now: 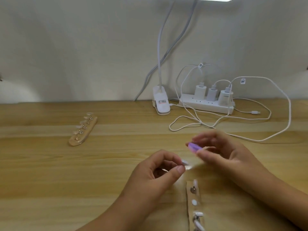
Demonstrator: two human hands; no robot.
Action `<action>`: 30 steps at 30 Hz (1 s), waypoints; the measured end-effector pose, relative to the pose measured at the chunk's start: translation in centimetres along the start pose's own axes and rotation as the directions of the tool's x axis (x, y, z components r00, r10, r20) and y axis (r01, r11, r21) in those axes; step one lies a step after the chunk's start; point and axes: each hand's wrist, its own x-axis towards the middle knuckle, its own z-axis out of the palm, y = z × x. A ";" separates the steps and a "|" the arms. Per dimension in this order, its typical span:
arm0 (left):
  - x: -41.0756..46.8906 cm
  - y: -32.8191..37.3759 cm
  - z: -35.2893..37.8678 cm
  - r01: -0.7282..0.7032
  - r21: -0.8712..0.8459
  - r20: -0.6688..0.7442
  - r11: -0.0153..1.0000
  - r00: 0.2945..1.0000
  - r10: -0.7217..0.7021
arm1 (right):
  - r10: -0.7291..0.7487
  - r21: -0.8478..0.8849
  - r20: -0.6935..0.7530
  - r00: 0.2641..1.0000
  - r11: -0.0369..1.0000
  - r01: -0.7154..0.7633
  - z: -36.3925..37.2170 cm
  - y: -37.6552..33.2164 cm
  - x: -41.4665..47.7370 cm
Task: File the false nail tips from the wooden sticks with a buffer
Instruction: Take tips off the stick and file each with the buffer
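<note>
head view, looking down at a light wooden table (50,180) set against a pale wall (83,47).

the left hand (155,174) is low in the centre. its thumb and forefinger are closed in a narrow pinch on a small clear nail tip (185,164), which sits on what looks like a metal stud. motion blur softens the tip. the other fingers curl loosely into the palm.

the right hand (221,152) is just above and to the right. it grips a short purple buffer (194,147) between the thumb and the fingers. the free end of the buffer points left and sits near the nail tip, just above it. the blur hides whether the two touch.

just below the hands, the near wooden stick (190,207) lies on the table and runs off the bottom edge. it carries a metal stud, a white dot and more pale tips.

well apart at the left, the far wooden stick (86,134) lies at a slant with a row of clear tips on small stands.

at the back stand a white clip lamp (161,104) and a white power strip (206,104) with three chargers plugged in. white cables (290,112) loop across the table behind the right hand.
</note>
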 end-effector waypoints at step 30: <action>-0.3 -0.2 -0.3 -0.060 0.081 0.004 0.995 0.998 0.060 | -0.134 -0.094 0.002 0.991 0.987 0.134 2.0 -0.7 -1.9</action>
